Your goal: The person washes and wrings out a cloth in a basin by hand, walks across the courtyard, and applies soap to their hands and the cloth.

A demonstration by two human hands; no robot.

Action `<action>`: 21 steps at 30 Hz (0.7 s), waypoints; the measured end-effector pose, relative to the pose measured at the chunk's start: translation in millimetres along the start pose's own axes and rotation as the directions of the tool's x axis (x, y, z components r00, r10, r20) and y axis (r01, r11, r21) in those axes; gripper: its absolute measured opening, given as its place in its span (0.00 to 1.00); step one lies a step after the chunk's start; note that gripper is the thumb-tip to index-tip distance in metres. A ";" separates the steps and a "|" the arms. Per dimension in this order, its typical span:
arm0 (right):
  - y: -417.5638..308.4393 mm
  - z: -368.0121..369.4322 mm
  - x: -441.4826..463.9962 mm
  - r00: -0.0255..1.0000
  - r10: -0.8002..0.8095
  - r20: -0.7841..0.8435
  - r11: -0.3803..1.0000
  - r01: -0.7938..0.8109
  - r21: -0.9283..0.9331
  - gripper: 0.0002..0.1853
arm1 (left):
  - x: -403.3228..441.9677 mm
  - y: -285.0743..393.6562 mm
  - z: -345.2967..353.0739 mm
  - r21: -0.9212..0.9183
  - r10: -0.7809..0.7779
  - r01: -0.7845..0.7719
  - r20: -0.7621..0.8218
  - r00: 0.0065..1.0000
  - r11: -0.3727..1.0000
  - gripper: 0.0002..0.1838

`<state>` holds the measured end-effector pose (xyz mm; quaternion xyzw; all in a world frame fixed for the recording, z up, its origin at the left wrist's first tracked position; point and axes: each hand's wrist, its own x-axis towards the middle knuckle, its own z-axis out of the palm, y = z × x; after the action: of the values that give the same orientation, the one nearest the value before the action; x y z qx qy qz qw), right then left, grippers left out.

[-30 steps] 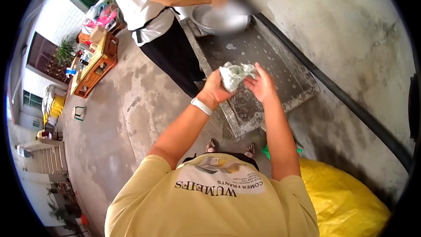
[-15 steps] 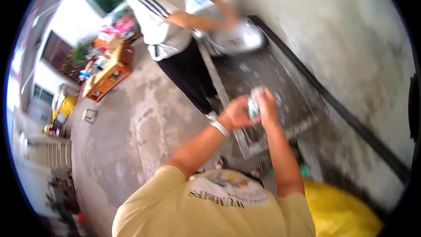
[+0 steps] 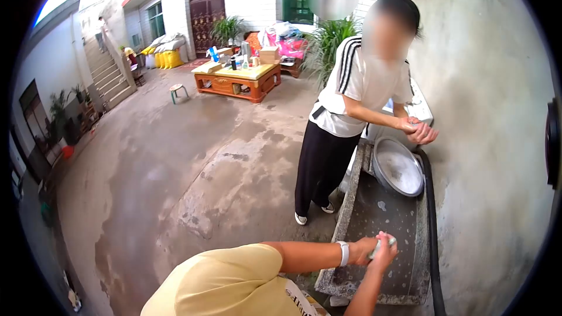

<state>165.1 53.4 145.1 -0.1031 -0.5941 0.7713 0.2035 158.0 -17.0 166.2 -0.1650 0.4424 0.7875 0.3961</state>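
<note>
My left hand, with a white band round the wrist, is closed around a small pale greenish-white thing. My right hand presses against the same thing from the other side, fingers bent over it. Most of it is hidden between my hands, so I cannot tell its kind. Both hands are above a long dark stone trough whose bottom is wet and dotted with pale foam-like spots. At the trough's far end sits a round metal basin with whitish contents.
Beyond the trough a person in a white shirt holds their hands together above the basin. A black pipe runs along the wall side. Across the courtyard stand a wooden table with boxes and bottles, and a small stool.
My view has lifted and turned, bringing more of the courtyard into sight. My hands stay together on the pale thing. The other person's hands, blurred before, now show clearly above the basin.
</note>
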 end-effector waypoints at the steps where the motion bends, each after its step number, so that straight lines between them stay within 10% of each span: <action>1: 4.4 9.2 -9.7 0.991 -0.129 -0.020 0.987 0.126 -0.099 0.10 | 4.7 3.2 -0.7 -0.135 0.055 -0.051 0.020 0.998 0.990 0.14; 2: -23.2 27.0 -33.0 0.943 -0.332 0.006 0.905 0.321 -0.279 0.09 | 41.6 0.1 -33.7 -0.045 0.092 -0.083 0.265 0.960 0.995 0.11; 3: -39.9 35.1 -49.0 0.876 -0.475 0.085 0.803 0.470 -0.367 0.10 | 53.0 -4.0 -57.3 0.215 0.459 -0.576 0.417 0.785 0.789 0.08; 4: -47.6 40.2 -56.5 0.782 -0.598 0.172 0.668 0.606 -0.432 0.11 | 57.0 -8.4 -70.9 0.349 0.626 -0.889 0.632 0.458 0.298 0.05; 6: -19.8 37.1 -35.5 0.712 -0.677 0.188 0.562 0.665 -0.492 0.11 | 44.5 -18.6 -55.5 -0.241 0.570 -0.518 0.416 0.709 0.821 0.08; 7: -21.2 33.6 -27.9 0.867 -0.495 0.050 0.767 0.464 -0.443 0.12 | 18.8 -13.9 -34.4 -0.224 0.560 -0.518 0.431 0.707 0.826 0.08; 9: -10.4 16.6 0.0 0.963 -0.255 -0.083 0.913 0.212 -0.348 0.15 | -40.9 9.5 5.8 0.147 0.067 -0.066 0.002 0.998 0.987 0.12; 13: 4.4 7.2 15.3 0.998 0.064 0.012 0.995 -0.064 0.081 0.08 | 18.5 -3.2 -38.3 0.235 -0.045 0.006 0.160 0.986 0.972 0.12; 17: -20.4 30.5 -36.8 0.928 -0.373 0.001 0.882 0.355 -0.310 0.05 | 61.0 2.8 -86.2 -0.146 0.089 0.029 0.735 0.672 0.989 0.11; 19: -46.1 36.7 -57.5 0.717 -0.674 0.177 0.642 0.687 -0.340 0.11 | 26.6 -0.9 -81.2 -0.123 0.311 -0.298 0.595 0.741 0.947 0.12; 21: -18.2 33.7 -34.1 0.758 -0.651 0.045 0.696 0.619 -0.366 0.08 | 23.5 4.5 -63.2 -0.125 0.150 -0.095 0.570 0.808 0.988 0.11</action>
<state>185.6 12.9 169.0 0.0391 -0.7136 0.5264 0.4606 134.0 -59.4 119.3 0.0929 0.2750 0.8434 0.4521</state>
